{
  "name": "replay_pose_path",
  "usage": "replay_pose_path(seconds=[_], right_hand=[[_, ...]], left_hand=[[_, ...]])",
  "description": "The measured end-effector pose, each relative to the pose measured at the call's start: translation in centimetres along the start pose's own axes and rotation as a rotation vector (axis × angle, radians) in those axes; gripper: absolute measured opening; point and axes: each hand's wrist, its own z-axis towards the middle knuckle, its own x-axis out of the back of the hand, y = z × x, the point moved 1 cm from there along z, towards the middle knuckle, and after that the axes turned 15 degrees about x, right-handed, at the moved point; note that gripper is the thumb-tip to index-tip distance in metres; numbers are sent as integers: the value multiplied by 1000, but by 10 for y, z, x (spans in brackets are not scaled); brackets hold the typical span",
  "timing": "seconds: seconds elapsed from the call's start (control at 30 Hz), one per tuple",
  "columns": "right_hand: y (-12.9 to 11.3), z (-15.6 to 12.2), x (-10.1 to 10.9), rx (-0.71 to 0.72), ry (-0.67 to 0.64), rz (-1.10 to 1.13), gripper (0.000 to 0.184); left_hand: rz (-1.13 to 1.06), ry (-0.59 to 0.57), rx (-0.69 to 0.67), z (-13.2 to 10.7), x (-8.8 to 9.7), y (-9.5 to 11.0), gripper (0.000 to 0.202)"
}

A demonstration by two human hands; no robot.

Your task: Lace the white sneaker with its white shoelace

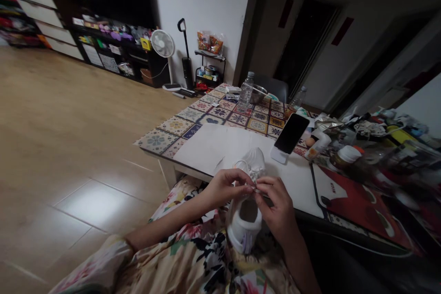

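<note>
A white sneaker (245, 220) rests on my lap against the table edge, its opening facing up. My left hand (225, 186) and my right hand (275, 202) meet just above its tongue. Both pinch the white shoelace (254, 179) between fingertips. A loop of lace curves out to the left of the toe. My floral sleeves lie below the shoe.
A patterned tile-print table (179, 128) carries a white sheet (220, 147), a dark phone on a stand (291, 134), a water bottle (245, 92), a metal bowl and cluttered jars at right. A red mat (354, 202) lies near me. Wooden floor, a fan and shelves stand at left.
</note>
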Motion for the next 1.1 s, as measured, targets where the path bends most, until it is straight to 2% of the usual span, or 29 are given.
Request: replay_pose_path(seconds=[0.13, 0.27, 0.4, 0.57, 0.7, 0.83, 0.97, 1.1], right_hand=[[4, -3, -3, -56, 17, 67, 4], [3, -2, -8, -61, 12, 90, 5], [0, -1, -7, 86, 60, -107, 10], [-4, -2, -3, 265, -30, -279, 25], [-8, 0, 0, 294, -27, -148, 21], [-10, 4, 1, 262, -69, 62, 14], [-10, 5, 0, 257, -99, 174, 13], [-8, 5, 0, 254, -127, 202, 14]], left_hand=[[11, -30, -29, -1, 2, 3, 33], [-67, -39, 73, -1, 1, 5, 37], [-155, -61, 181, 0, -1, 6, 40], [-172, -101, 193, 4, 0, 3, 37], [-219, -29, 201, 10, 1, -2, 32], [-196, 75, 96, 18, 4, -5, 33], [-100, 185, 13, 24, 5, -8, 29], [-103, 206, -40, 28, 3, -15, 35]])
